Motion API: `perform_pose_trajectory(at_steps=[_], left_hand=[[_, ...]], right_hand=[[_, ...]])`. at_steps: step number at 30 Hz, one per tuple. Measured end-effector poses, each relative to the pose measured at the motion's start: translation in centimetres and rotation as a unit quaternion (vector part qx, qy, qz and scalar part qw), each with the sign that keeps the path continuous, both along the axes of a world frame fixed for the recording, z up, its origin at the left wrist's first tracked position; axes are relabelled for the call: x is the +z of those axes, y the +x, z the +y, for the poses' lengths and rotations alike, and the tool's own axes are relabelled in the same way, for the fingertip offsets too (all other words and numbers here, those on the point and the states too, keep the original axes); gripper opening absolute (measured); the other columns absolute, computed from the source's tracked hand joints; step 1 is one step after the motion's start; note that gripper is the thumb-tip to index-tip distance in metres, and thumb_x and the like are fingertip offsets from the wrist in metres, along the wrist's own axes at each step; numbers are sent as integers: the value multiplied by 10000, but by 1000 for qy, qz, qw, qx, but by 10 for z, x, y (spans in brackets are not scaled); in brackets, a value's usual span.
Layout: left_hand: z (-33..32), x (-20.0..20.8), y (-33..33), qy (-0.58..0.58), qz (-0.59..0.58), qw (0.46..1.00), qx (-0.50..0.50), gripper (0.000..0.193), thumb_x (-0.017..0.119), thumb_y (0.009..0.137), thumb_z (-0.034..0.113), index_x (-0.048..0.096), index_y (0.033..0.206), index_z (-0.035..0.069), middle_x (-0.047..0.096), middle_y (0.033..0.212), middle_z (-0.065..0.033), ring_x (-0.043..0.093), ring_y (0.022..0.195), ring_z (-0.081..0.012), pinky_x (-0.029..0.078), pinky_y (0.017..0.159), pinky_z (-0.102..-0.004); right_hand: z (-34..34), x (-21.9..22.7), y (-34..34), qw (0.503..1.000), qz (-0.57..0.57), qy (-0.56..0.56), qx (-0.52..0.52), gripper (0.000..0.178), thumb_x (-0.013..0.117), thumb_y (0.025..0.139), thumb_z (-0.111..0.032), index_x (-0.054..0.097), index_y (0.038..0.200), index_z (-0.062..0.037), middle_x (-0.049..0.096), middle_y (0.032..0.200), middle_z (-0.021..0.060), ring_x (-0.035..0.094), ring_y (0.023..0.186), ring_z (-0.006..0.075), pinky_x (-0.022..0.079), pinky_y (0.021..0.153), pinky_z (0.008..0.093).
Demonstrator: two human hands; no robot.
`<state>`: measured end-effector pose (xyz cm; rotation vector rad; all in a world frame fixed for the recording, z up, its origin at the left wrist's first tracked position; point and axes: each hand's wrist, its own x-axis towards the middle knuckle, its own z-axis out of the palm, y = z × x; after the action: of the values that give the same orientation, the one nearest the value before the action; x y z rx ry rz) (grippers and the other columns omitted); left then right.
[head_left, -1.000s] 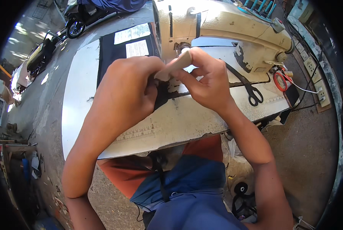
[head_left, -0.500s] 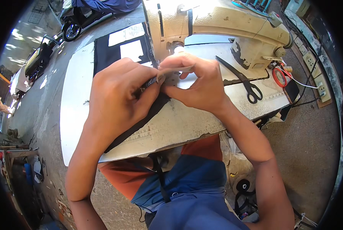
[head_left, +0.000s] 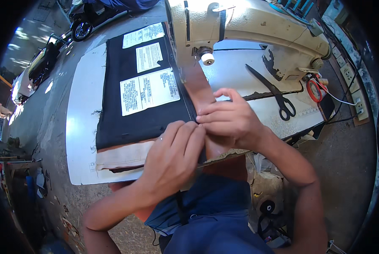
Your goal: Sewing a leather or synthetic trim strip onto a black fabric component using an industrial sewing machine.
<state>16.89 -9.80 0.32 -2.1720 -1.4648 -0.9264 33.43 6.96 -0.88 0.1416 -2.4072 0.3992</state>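
Black fabric (head_left: pixel 117 122) with several white printed labels (head_left: pixel 149 91) lies flat on the sewing table, left of the sewing machine (head_left: pixel 253 21). A brown strip of fabric (head_left: pixel 199 86) runs along its right edge, from below the machine's head toward my lap. My left hand (head_left: pixel 172 152) has its fingers pressed together on the black fabric's edge at the seam. Close against it, my right hand (head_left: pixel 236 120) pinches the brown strip by the same seam. The fingertips of both hands nearly meet. Pale fabric layers (head_left: pixel 124 156) show under the black fabric's near end.
Black scissors (head_left: pixel 274 91) lie on the table to the right, near a red ring-shaped roll (head_left: pixel 314 91). Cables and power sockets (head_left: pixel 359 103) line the right side. A parked motorbike (head_left: pixel 81 29) stands at the far left. The table's near edge (head_left: pixel 227 156) is chipped.
Both hands have come down toward me from the needle area, bringing the fabric edges. The black fabric now lies spread flat with its labels showing, and the brown strip is laid out alongside.
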Motion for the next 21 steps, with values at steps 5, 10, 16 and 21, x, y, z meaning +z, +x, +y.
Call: perform_pose_trajectory(at_steps=[5,10,16,21], left_hand=[[-13,6,-5,-159,29,986,25,294,714,895,77,692,1175,-10,714,1161,-142,650,942,-259,553,806,-339],[15,55,-39,-410,-136,902,2,348,682,974,146,680,1279,-21,691,1292,-171,658,1102,-310,564,968,-438],[36,-5,-68,-258,-10,963,-70,491,640,1017,211,646,1466,12,619,1498,-196,591,1389,-383,420,1215,-584],[28,-15,-68,-274,-8,960,-58,541,596,1052,297,624,1526,36,559,1582,-203,502,1517,-393,297,1288,-660]], right_hand=[[-9,-3,2,998,-38,43,-10,126,764,900,-50,832,1005,-37,836,1070,63,788,1035,214,567,1002,470],[-13,-5,2,999,-45,28,-2,129,725,925,-38,817,1011,-10,832,1098,85,792,1034,226,574,995,460],[-14,-3,3,996,-73,51,7,126,738,918,-50,807,1011,0,827,1124,103,798,1064,238,584,980,454],[-20,-2,7,996,-72,57,20,147,757,903,-58,802,1026,8,823,1146,112,798,1100,244,587,969,451]])
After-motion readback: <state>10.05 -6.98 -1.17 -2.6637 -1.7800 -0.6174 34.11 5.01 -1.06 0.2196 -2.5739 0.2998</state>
